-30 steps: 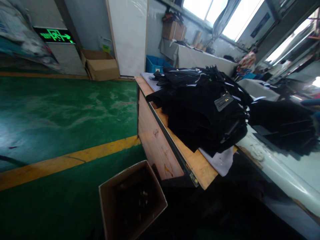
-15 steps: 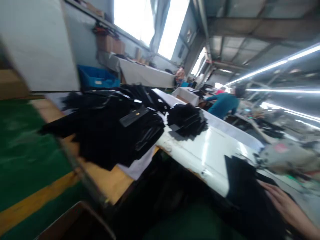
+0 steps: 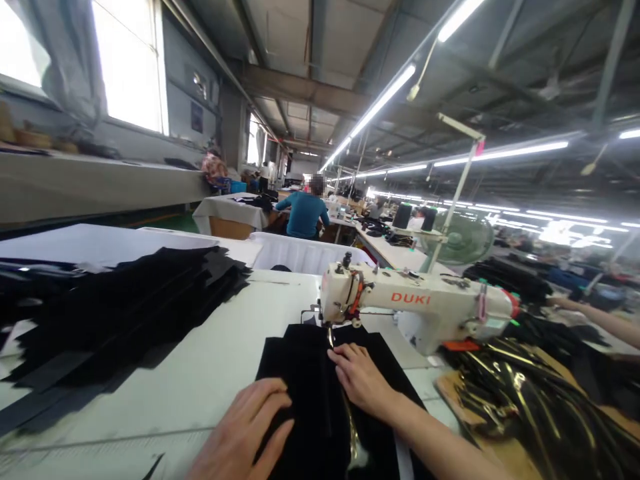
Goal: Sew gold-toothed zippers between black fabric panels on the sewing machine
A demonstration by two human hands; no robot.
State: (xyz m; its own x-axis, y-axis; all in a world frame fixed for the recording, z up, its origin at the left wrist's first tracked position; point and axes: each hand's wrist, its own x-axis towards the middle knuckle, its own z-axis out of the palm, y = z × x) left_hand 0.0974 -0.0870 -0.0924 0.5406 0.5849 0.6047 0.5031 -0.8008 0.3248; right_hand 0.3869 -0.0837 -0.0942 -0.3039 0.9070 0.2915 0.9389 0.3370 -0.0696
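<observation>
Past the far edge of the white surface point(image 3: 220, 360) were a teal-sleeved person point(image 3: 303, 213) and, farther right, a round greenish fan point(image 3: 465, 237).

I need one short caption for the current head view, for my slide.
Left hand and right hand on black fabric, before a white sewing machine.

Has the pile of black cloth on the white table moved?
No: the pile of black cloth still lies on the white table, left of the sewing machine.

Over at the worktop point(image 3: 220, 373), the left hand point(image 3: 245, 427) rests on black cloth point(image 3: 307, 380), the right hand point(image 3: 363, 380) near the sewing machine's point(image 3: 400, 300) needle; a dark stack point(image 3: 135, 313) lies left.
</observation>
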